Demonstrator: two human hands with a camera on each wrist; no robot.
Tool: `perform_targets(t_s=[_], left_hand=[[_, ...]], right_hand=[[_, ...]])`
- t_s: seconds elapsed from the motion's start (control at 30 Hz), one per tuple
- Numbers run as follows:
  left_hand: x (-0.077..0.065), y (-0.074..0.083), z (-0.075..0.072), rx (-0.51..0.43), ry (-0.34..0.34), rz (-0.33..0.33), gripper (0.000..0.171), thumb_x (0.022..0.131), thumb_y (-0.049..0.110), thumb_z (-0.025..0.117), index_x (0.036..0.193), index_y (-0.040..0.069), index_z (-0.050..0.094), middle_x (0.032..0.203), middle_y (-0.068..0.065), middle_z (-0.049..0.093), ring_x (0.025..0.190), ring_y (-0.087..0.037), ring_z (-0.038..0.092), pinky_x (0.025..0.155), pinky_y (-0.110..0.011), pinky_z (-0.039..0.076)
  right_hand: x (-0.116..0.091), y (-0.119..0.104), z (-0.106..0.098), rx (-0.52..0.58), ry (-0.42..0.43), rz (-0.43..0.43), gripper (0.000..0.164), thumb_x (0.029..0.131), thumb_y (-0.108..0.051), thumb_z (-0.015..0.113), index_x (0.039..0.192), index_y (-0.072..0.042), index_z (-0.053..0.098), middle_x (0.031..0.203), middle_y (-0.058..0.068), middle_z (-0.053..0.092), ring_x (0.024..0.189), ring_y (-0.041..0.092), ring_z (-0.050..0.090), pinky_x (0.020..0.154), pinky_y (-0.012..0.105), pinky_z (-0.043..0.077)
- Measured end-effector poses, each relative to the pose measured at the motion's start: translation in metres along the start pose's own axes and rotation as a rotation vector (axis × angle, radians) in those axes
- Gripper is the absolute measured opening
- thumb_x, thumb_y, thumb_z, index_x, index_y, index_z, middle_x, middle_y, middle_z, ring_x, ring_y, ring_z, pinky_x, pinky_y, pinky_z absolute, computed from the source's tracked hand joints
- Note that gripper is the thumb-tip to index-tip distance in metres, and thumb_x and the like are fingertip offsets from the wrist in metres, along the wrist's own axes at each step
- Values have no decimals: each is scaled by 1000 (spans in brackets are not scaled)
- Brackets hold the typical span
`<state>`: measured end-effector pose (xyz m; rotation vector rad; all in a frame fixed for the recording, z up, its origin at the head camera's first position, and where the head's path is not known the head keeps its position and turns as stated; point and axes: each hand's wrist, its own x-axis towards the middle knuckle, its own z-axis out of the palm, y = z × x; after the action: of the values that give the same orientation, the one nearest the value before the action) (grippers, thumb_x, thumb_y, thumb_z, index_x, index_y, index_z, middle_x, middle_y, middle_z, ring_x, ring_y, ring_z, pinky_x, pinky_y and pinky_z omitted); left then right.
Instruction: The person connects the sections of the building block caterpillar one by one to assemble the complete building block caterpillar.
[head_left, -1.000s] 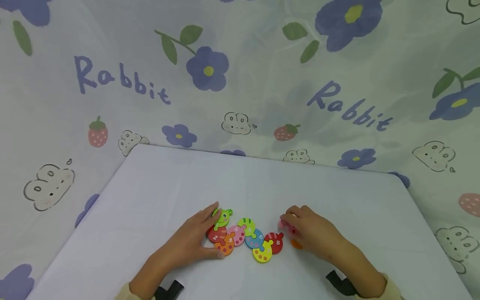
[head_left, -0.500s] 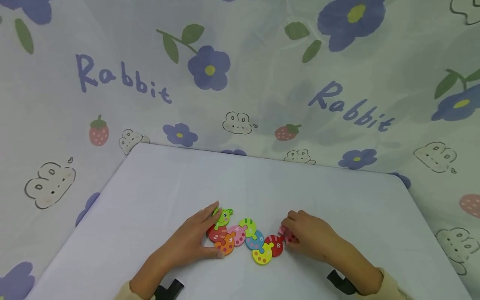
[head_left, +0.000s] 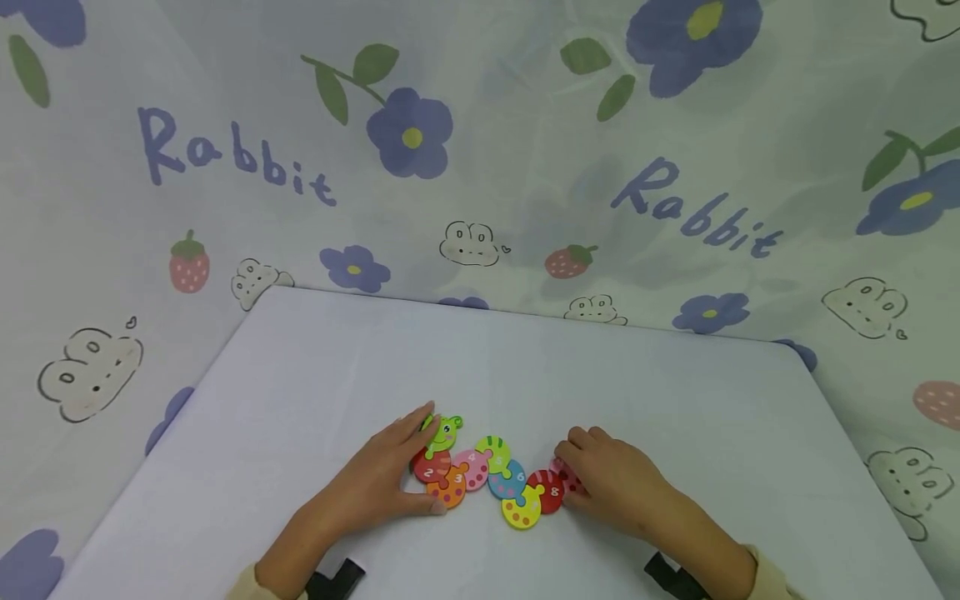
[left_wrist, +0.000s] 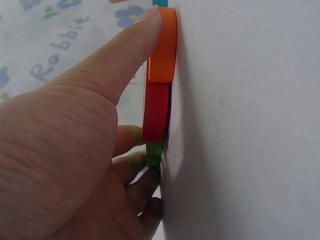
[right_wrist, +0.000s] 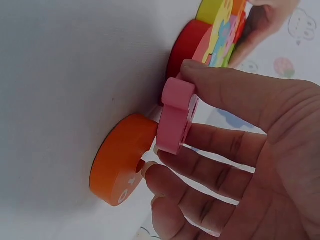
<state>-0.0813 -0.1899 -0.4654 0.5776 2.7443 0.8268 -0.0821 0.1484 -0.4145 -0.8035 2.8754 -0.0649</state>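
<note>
A wooden caterpillar puzzle lies in a zigzag on the table, from a smiling green head (head_left: 446,433) to a red piece marked 8 (head_left: 551,492). My left hand (head_left: 367,483) holds the head end, its thumb on the orange piece marked 3 (left_wrist: 164,50) and its fingers round the far side of the head. With thumb and fingers, my right hand (head_left: 611,479) pinches a pink spotted piece (right_wrist: 175,117) right at the red piece's outer edge. Beside its fingertips is a loose orange piece (right_wrist: 122,162), hidden by the hand in the head view.
Under everything spreads a white tabletop (head_left: 375,358). Behind it hangs a cloth (head_left: 510,150) printed with flowers, rabbits and strawberries. Black straps (head_left: 336,579) show at both wrists.
My right hand has brought the pink piece left and down to the red piece. The orange piece, visible one second ago, is now hidden in the head view. My left hand stays put.
</note>
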Motion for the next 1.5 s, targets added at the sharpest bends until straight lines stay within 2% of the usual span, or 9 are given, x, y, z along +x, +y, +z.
perform_targets(t_s=[0.13, 0.27, 0.47, 0.57, 0.77, 0.9, 1.07, 1.23, 1.5], left_hand=[[0, 1, -1, -5, 4, 0, 108, 75, 60, 89, 162, 19, 41, 173, 3, 24, 155, -34, 29, 120, -59, 33], [-1, 0, -1, -6, 4, 0, 108, 75, 60, 89, 162, 19, 42, 173, 3, 24, 155, -33, 29, 120, -59, 33], [-2, 0, -1, -10, -2, 20, 108, 76, 62, 87, 162, 18, 41, 173, 1, 23, 155, -34, 29, 119, -59, 34], [-3, 0, -1, -8, 6, 17, 108, 75, 62, 88, 162, 17, 41, 173, 0, 24, 155, -34, 29, 119, -60, 34], [-1, -2, 1, 12, 14, -1, 109, 74, 63, 88, 162, 20, 41, 173, 5, 22, 155, -32, 28, 121, -58, 32], [0, -2, 1, 13, 9, -3, 109, 74, 63, 88, 162, 20, 41, 173, 5, 22, 155, -33, 27, 121, -59, 31], [0, -1, -1, 18, 14, 1, 108, 73, 61, 90, 162, 19, 42, 173, 3, 24, 155, -33, 29, 120, -59, 32], [0, -2, -2, 10, 11, -8, 108, 73, 61, 89, 162, 20, 42, 173, 4, 23, 155, -33, 29, 119, -59, 33], [0, -1, -1, 3, -1, 3, 108, 74, 60, 89, 162, 19, 41, 173, 4, 23, 155, -33, 28, 120, -59, 32]], right_hand=[[-1, -2, 0, -11, 33, -6, 46, 75, -31, 95, 111, -15, 72, 102, -3, 63, 92, 15, 57, 76, 31, 60], [-2, 0, -1, 21, 11, -3, 51, 75, -37, 95, 116, -16, 73, 106, -3, 66, 97, 17, 58, 81, 34, 61], [-10, 9, 1, 76, -29, 121, 71, 69, -48, 97, 130, -19, 72, 123, -3, 66, 113, 19, 58, 92, 39, 60], [-14, 13, 5, 82, -23, 145, 69, 67, -41, 99, 126, -18, 73, 121, -1, 66, 112, 21, 58, 90, 41, 61], [-19, 20, 14, 62, 1, 151, 50, 71, -28, 98, 114, -17, 75, 112, -3, 64, 103, 17, 59, 87, 36, 62], [-27, 22, 14, 82, -4, 194, 51, 74, -25, 97, 118, -16, 73, 108, -6, 63, 98, 13, 57, 86, 34, 62], [-41, 11, 4, 137, -16, 256, 62, 74, -28, 97, 128, -14, 69, 108, -6, 63, 94, 10, 57, 81, 34, 63], [-46, -8, -4, 176, 20, 262, 67, 74, -29, 97, 131, -13, 66, 102, -9, 62, 92, 8, 57, 80, 30, 63], [-41, -20, 6, 217, 11, 328, 70, 75, -33, 96, 132, -7, 65, 106, -1, 64, 96, 15, 59, 87, 38, 62]])
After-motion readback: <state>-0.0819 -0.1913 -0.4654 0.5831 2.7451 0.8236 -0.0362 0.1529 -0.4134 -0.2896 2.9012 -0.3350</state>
